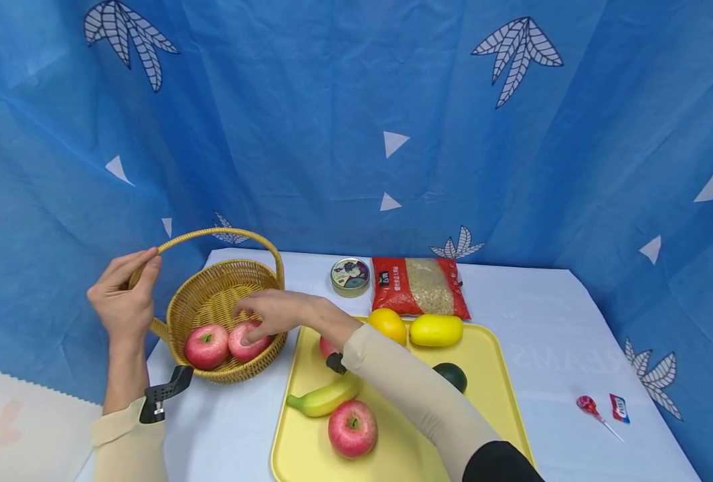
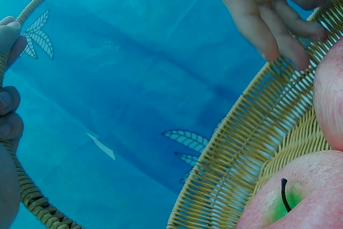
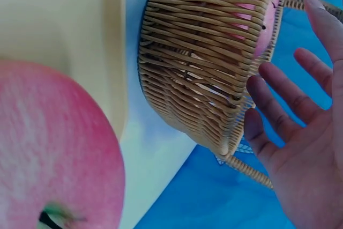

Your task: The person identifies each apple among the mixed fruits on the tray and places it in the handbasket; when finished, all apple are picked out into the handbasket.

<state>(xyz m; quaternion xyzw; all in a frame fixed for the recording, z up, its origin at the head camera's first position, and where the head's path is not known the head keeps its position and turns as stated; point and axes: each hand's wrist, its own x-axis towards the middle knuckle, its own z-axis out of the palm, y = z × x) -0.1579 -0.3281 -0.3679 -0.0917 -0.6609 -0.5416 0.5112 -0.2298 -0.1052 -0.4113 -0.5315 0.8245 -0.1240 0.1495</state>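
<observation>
In the head view, my left hand [image 1: 124, 298] grips the arched handle [image 1: 235, 231] of a wicker basket [image 1: 178, 301] at the table's left. Two red apples lie in it, a left one [image 1: 207, 347] and a right one [image 1: 254, 351]. Over the basket's right side reaches my right hand [image 1: 280, 312], overlapping the right apple. The right wrist view shows that hand [image 3: 305, 132] with spread, relaxed fingers and nothing in the palm. From the left wrist view, its fingers hang above the basket's rim, apart from the apples.
A yellow tray [image 1: 308, 448] beside the basket carries a banana [image 1: 329, 398], an apple [image 1: 353, 428], an orange [image 1: 387, 325], a yellow oblong fruit [image 1: 436, 331] and a dark green fruit [image 1: 450, 376]. Behind are a round tin [image 1: 350, 276] and a red bag [image 1: 419, 288]. A lollipop [image 1: 588, 404] lies right.
</observation>
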